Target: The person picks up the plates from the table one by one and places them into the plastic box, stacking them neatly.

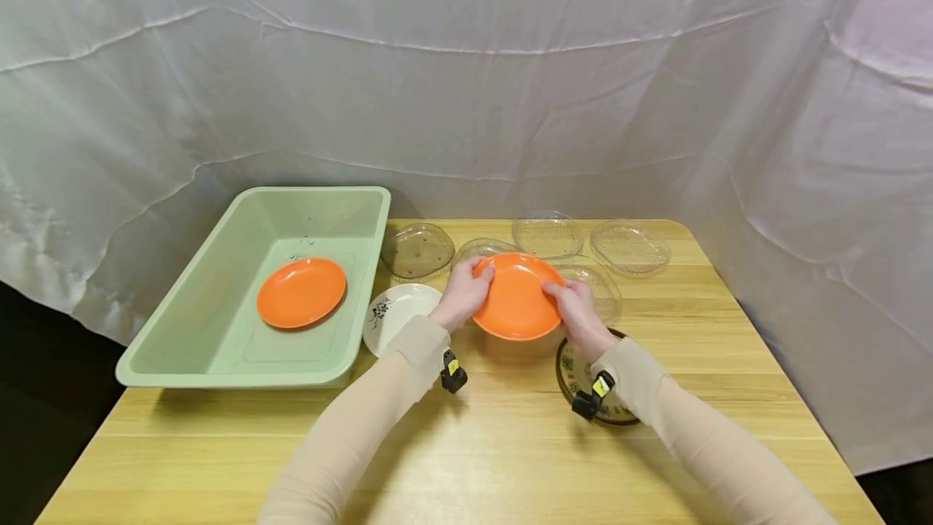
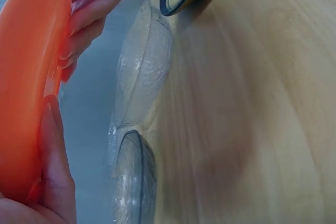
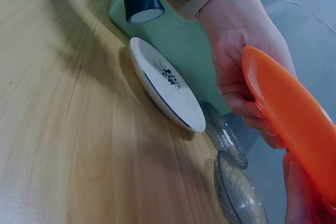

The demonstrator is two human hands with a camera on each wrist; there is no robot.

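Observation:
Both hands hold an orange plate above the table, tilted toward the head camera. My left hand grips its left edge, thumb on the upper face and fingers underneath. On the opposite edge, my right hand pinches the rim the same way. In the left wrist view the plate stands well off the wood. A second orange plate lies inside the green basin. Beside the basin is a white plate with a dark floral print, partly behind the left wrist.
Several clear plastic dishes lie along the back of the wooden table. A dark-rimmed patterned plate sits under the right wrist. White cloth hangs behind the table and along its sides.

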